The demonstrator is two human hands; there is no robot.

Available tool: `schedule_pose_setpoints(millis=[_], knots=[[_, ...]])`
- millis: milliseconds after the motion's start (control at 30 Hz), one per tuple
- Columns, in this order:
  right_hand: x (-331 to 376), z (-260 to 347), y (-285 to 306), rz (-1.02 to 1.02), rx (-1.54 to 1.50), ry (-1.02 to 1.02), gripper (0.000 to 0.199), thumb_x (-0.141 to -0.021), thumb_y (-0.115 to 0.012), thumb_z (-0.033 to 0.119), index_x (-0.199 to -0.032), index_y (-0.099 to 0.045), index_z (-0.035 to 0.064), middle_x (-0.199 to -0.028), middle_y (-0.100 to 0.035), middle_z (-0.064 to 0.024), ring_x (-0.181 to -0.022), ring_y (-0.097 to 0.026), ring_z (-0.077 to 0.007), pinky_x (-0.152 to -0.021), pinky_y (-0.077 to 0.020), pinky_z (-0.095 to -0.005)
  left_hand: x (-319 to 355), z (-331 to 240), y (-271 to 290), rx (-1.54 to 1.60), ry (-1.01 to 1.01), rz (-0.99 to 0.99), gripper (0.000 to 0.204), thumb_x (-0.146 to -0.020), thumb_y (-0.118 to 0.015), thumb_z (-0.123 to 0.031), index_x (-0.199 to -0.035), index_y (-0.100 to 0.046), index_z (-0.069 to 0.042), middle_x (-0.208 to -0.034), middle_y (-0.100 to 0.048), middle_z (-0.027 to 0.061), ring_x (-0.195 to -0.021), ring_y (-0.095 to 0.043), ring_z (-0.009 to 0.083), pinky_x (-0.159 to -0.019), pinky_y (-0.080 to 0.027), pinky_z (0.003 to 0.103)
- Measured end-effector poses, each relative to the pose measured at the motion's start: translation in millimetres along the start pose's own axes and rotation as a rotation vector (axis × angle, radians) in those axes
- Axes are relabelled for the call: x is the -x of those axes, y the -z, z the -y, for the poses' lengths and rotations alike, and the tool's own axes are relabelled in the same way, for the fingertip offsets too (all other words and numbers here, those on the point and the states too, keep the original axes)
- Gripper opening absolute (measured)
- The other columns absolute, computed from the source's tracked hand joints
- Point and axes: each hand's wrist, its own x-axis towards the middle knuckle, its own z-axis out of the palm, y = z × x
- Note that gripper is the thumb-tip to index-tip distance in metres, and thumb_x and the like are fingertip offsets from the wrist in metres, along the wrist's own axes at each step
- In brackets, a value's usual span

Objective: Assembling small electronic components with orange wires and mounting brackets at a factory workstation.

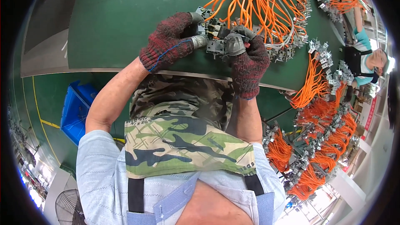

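Observation:
Both my hands wear dark red knitted gloves with grey rubber fingertips. My left hand [173, 39] and my right hand [249, 58] together grip a grey metal connector block [214, 41] at the near edge of the green table [125, 21]. Orange wires [258, 4] fan out from the block toward the far right. More grey connectors [291, 43] lie just right of my right hand, touching the wire bundle.
A rack [321, 141] hung with many orange wire harnesses stands at the right. A blue plastic crate [75, 110] sits on the green floor at the left. Another person [366, 56] works at the far right. A fan [66, 208] stands lower left.

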Motion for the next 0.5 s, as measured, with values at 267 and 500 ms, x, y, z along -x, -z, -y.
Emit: schedule_pose_setpoints(millis=[267, 500], knots=[[-5.9, 3.0, -0.5, 0.072, 0.103, -0.051, 0.031, -0.096, -0.08, 0.012, -0.124, -0.074, -0.0005, -0.097, -0.075, -0.0021, -0.084, -0.067, -0.0071, -0.077, -0.0564, -0.0246, 2.9, 4.3, -2.3, -0.049, -0.019, -0.008, 0.047, -0.093, -0.081, -0.01, -0.136, -0.066, -0.002, -0.121, -0.071, 0.0089, -0.108, -0.07, 0.0164, -0.097, -0.058, 0.036], [-7.6, -2.5, 4.8, 0.099, 0.109, 0.038, 0.029, -0.096, -0.08, 0.01, -0.123, -0.074, -0.0013, -0.103, -0.077, -0.0039, -0.088, -0.068, -0.0085, -0.083, -0.0572, -0.0262, 0.1, -1.9, 6.0, -0.042, 0.05, 0.023, 0.046, -0.091, -0.08, -0.008, -0.134, -0.067, -0.002, -0.116, -0.072, 0.0081, -0.107, -0.069, 0.0174, -0.095, -0.058, 0.035]])
